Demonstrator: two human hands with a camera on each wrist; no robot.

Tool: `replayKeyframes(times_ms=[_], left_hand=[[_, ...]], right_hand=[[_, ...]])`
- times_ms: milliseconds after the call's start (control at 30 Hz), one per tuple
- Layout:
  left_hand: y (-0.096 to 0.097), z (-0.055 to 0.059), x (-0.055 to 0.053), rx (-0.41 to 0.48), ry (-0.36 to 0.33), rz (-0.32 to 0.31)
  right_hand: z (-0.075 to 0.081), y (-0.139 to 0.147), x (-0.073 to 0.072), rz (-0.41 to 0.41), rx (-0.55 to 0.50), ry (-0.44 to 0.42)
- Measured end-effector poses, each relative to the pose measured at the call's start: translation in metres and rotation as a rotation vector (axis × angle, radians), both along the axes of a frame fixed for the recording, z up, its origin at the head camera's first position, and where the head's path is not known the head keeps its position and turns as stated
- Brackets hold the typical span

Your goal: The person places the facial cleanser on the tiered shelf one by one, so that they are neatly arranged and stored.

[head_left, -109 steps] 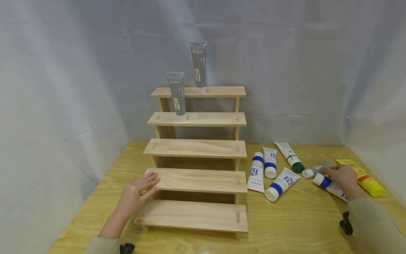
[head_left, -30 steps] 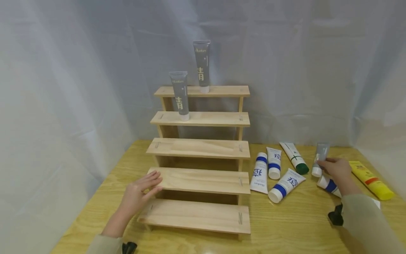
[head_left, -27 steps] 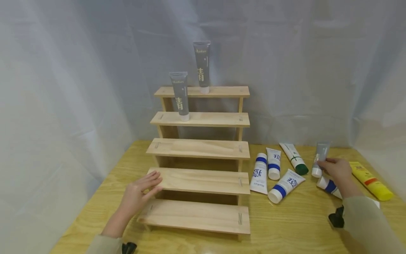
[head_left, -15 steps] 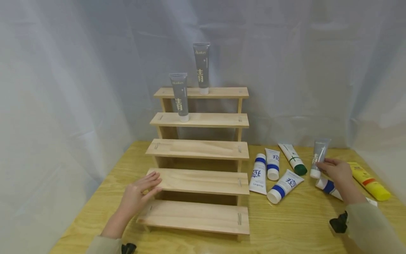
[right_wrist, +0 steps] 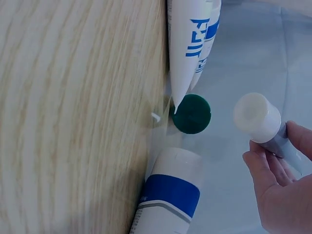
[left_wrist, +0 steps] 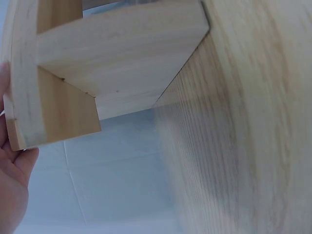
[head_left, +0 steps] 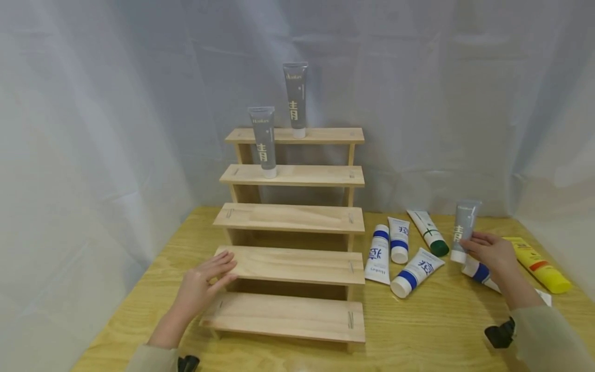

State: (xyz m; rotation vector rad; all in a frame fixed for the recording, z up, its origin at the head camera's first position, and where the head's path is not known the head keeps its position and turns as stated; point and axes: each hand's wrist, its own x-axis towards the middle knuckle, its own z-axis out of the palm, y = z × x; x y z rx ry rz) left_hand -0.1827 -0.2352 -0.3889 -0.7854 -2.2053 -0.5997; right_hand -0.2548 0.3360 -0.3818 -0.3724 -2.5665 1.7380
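My right hand (head_left: pixel 492 253) pinches a grey tube (head_left: pixel 466 227) between thumb and fingers, white cap downward and crimped end up. In the right wrist view the tube's cap (right_wrist: pixel 253 117) stands off the wooden tabletop. My left hand (head_left: pixel 204 281) grips the left end of the second-lowest step of a five-tier wooden display rack (head_left: pixel 293 263), its fingers on top. The left wrist view shows the thumb (left_wrist: pixel 27 161) at the board's edge. One grey tube (head_left: pixel 296 101) stands on the top tier, and another grey tube (head_left: pixel 263 142) stands on the tier below it.
Right of the rack lie several white tubes with blue bands (head_left: pixel 417 272), plus a white tube with a green cap (head_left: pixel 428 232). Under my right hand is another blue-banded tube (head_left: pixel 481 274), beside a yellow tube (head_left: pixel 541 266). A pale sheet (head_left: pixel 432 103) hangs behind the table.
My right hand has picked up the grey tube that lay among the others, turned it upright and lifted it slightly, drifting left. The left hand has stayed on the rack.
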Motion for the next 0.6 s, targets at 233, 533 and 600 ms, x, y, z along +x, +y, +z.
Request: replayKeyframes(times_ms=[233,533,600], left_hand=[[-0.001,-0.001,-0.001,0.002,-0.002,-0.001],[-0.003,-0.004,-0.002,-0.008,-0.011,0.01],[-0.003,-0.004,-0.002,-0.005,-0.006,0.005]], right_hand=[[0.006,-0.005,0.007,0.062,0.052,0.017],[0.015,-0.017,0.015,0.133,0.054,0.032],[0.017,-0.02,0.017,0.149,0.072,0.041]])
